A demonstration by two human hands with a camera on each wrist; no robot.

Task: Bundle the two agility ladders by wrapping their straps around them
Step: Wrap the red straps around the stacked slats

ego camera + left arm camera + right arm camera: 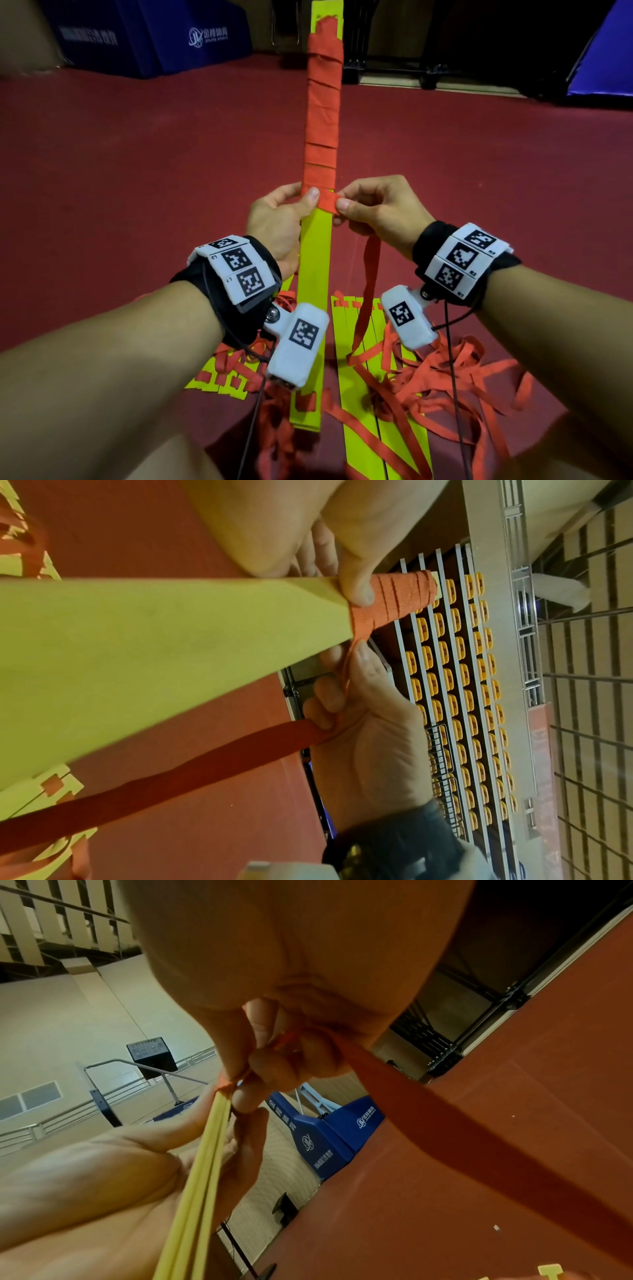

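Observation:
I hold a stack of yellow ladder rungs (314,246) upright over the red floor. Red strap (322,113) is wound round its upper part, down to my hands. My left hand (301,198) grips the stack from the left, thumb on the lowest turn. My right hand (344,205) pinches the strap at the stack's right edge. From that hand the loose strap (368,291) hangs to the floor. In the left wrist view the wound strap (394,596) covers the far end of the stack (171,631). The right wrist view shows my fingers (260,1069) curled on the strap (445,1115).
More yellow rungs (352,455) and tangled red straps (455,377) lie on the floor under my wrists. A blue padded base (154,34) stands at the back left, a dark wheeled rack (394,54) behind the stack, a blue mat (603,51) at the right.

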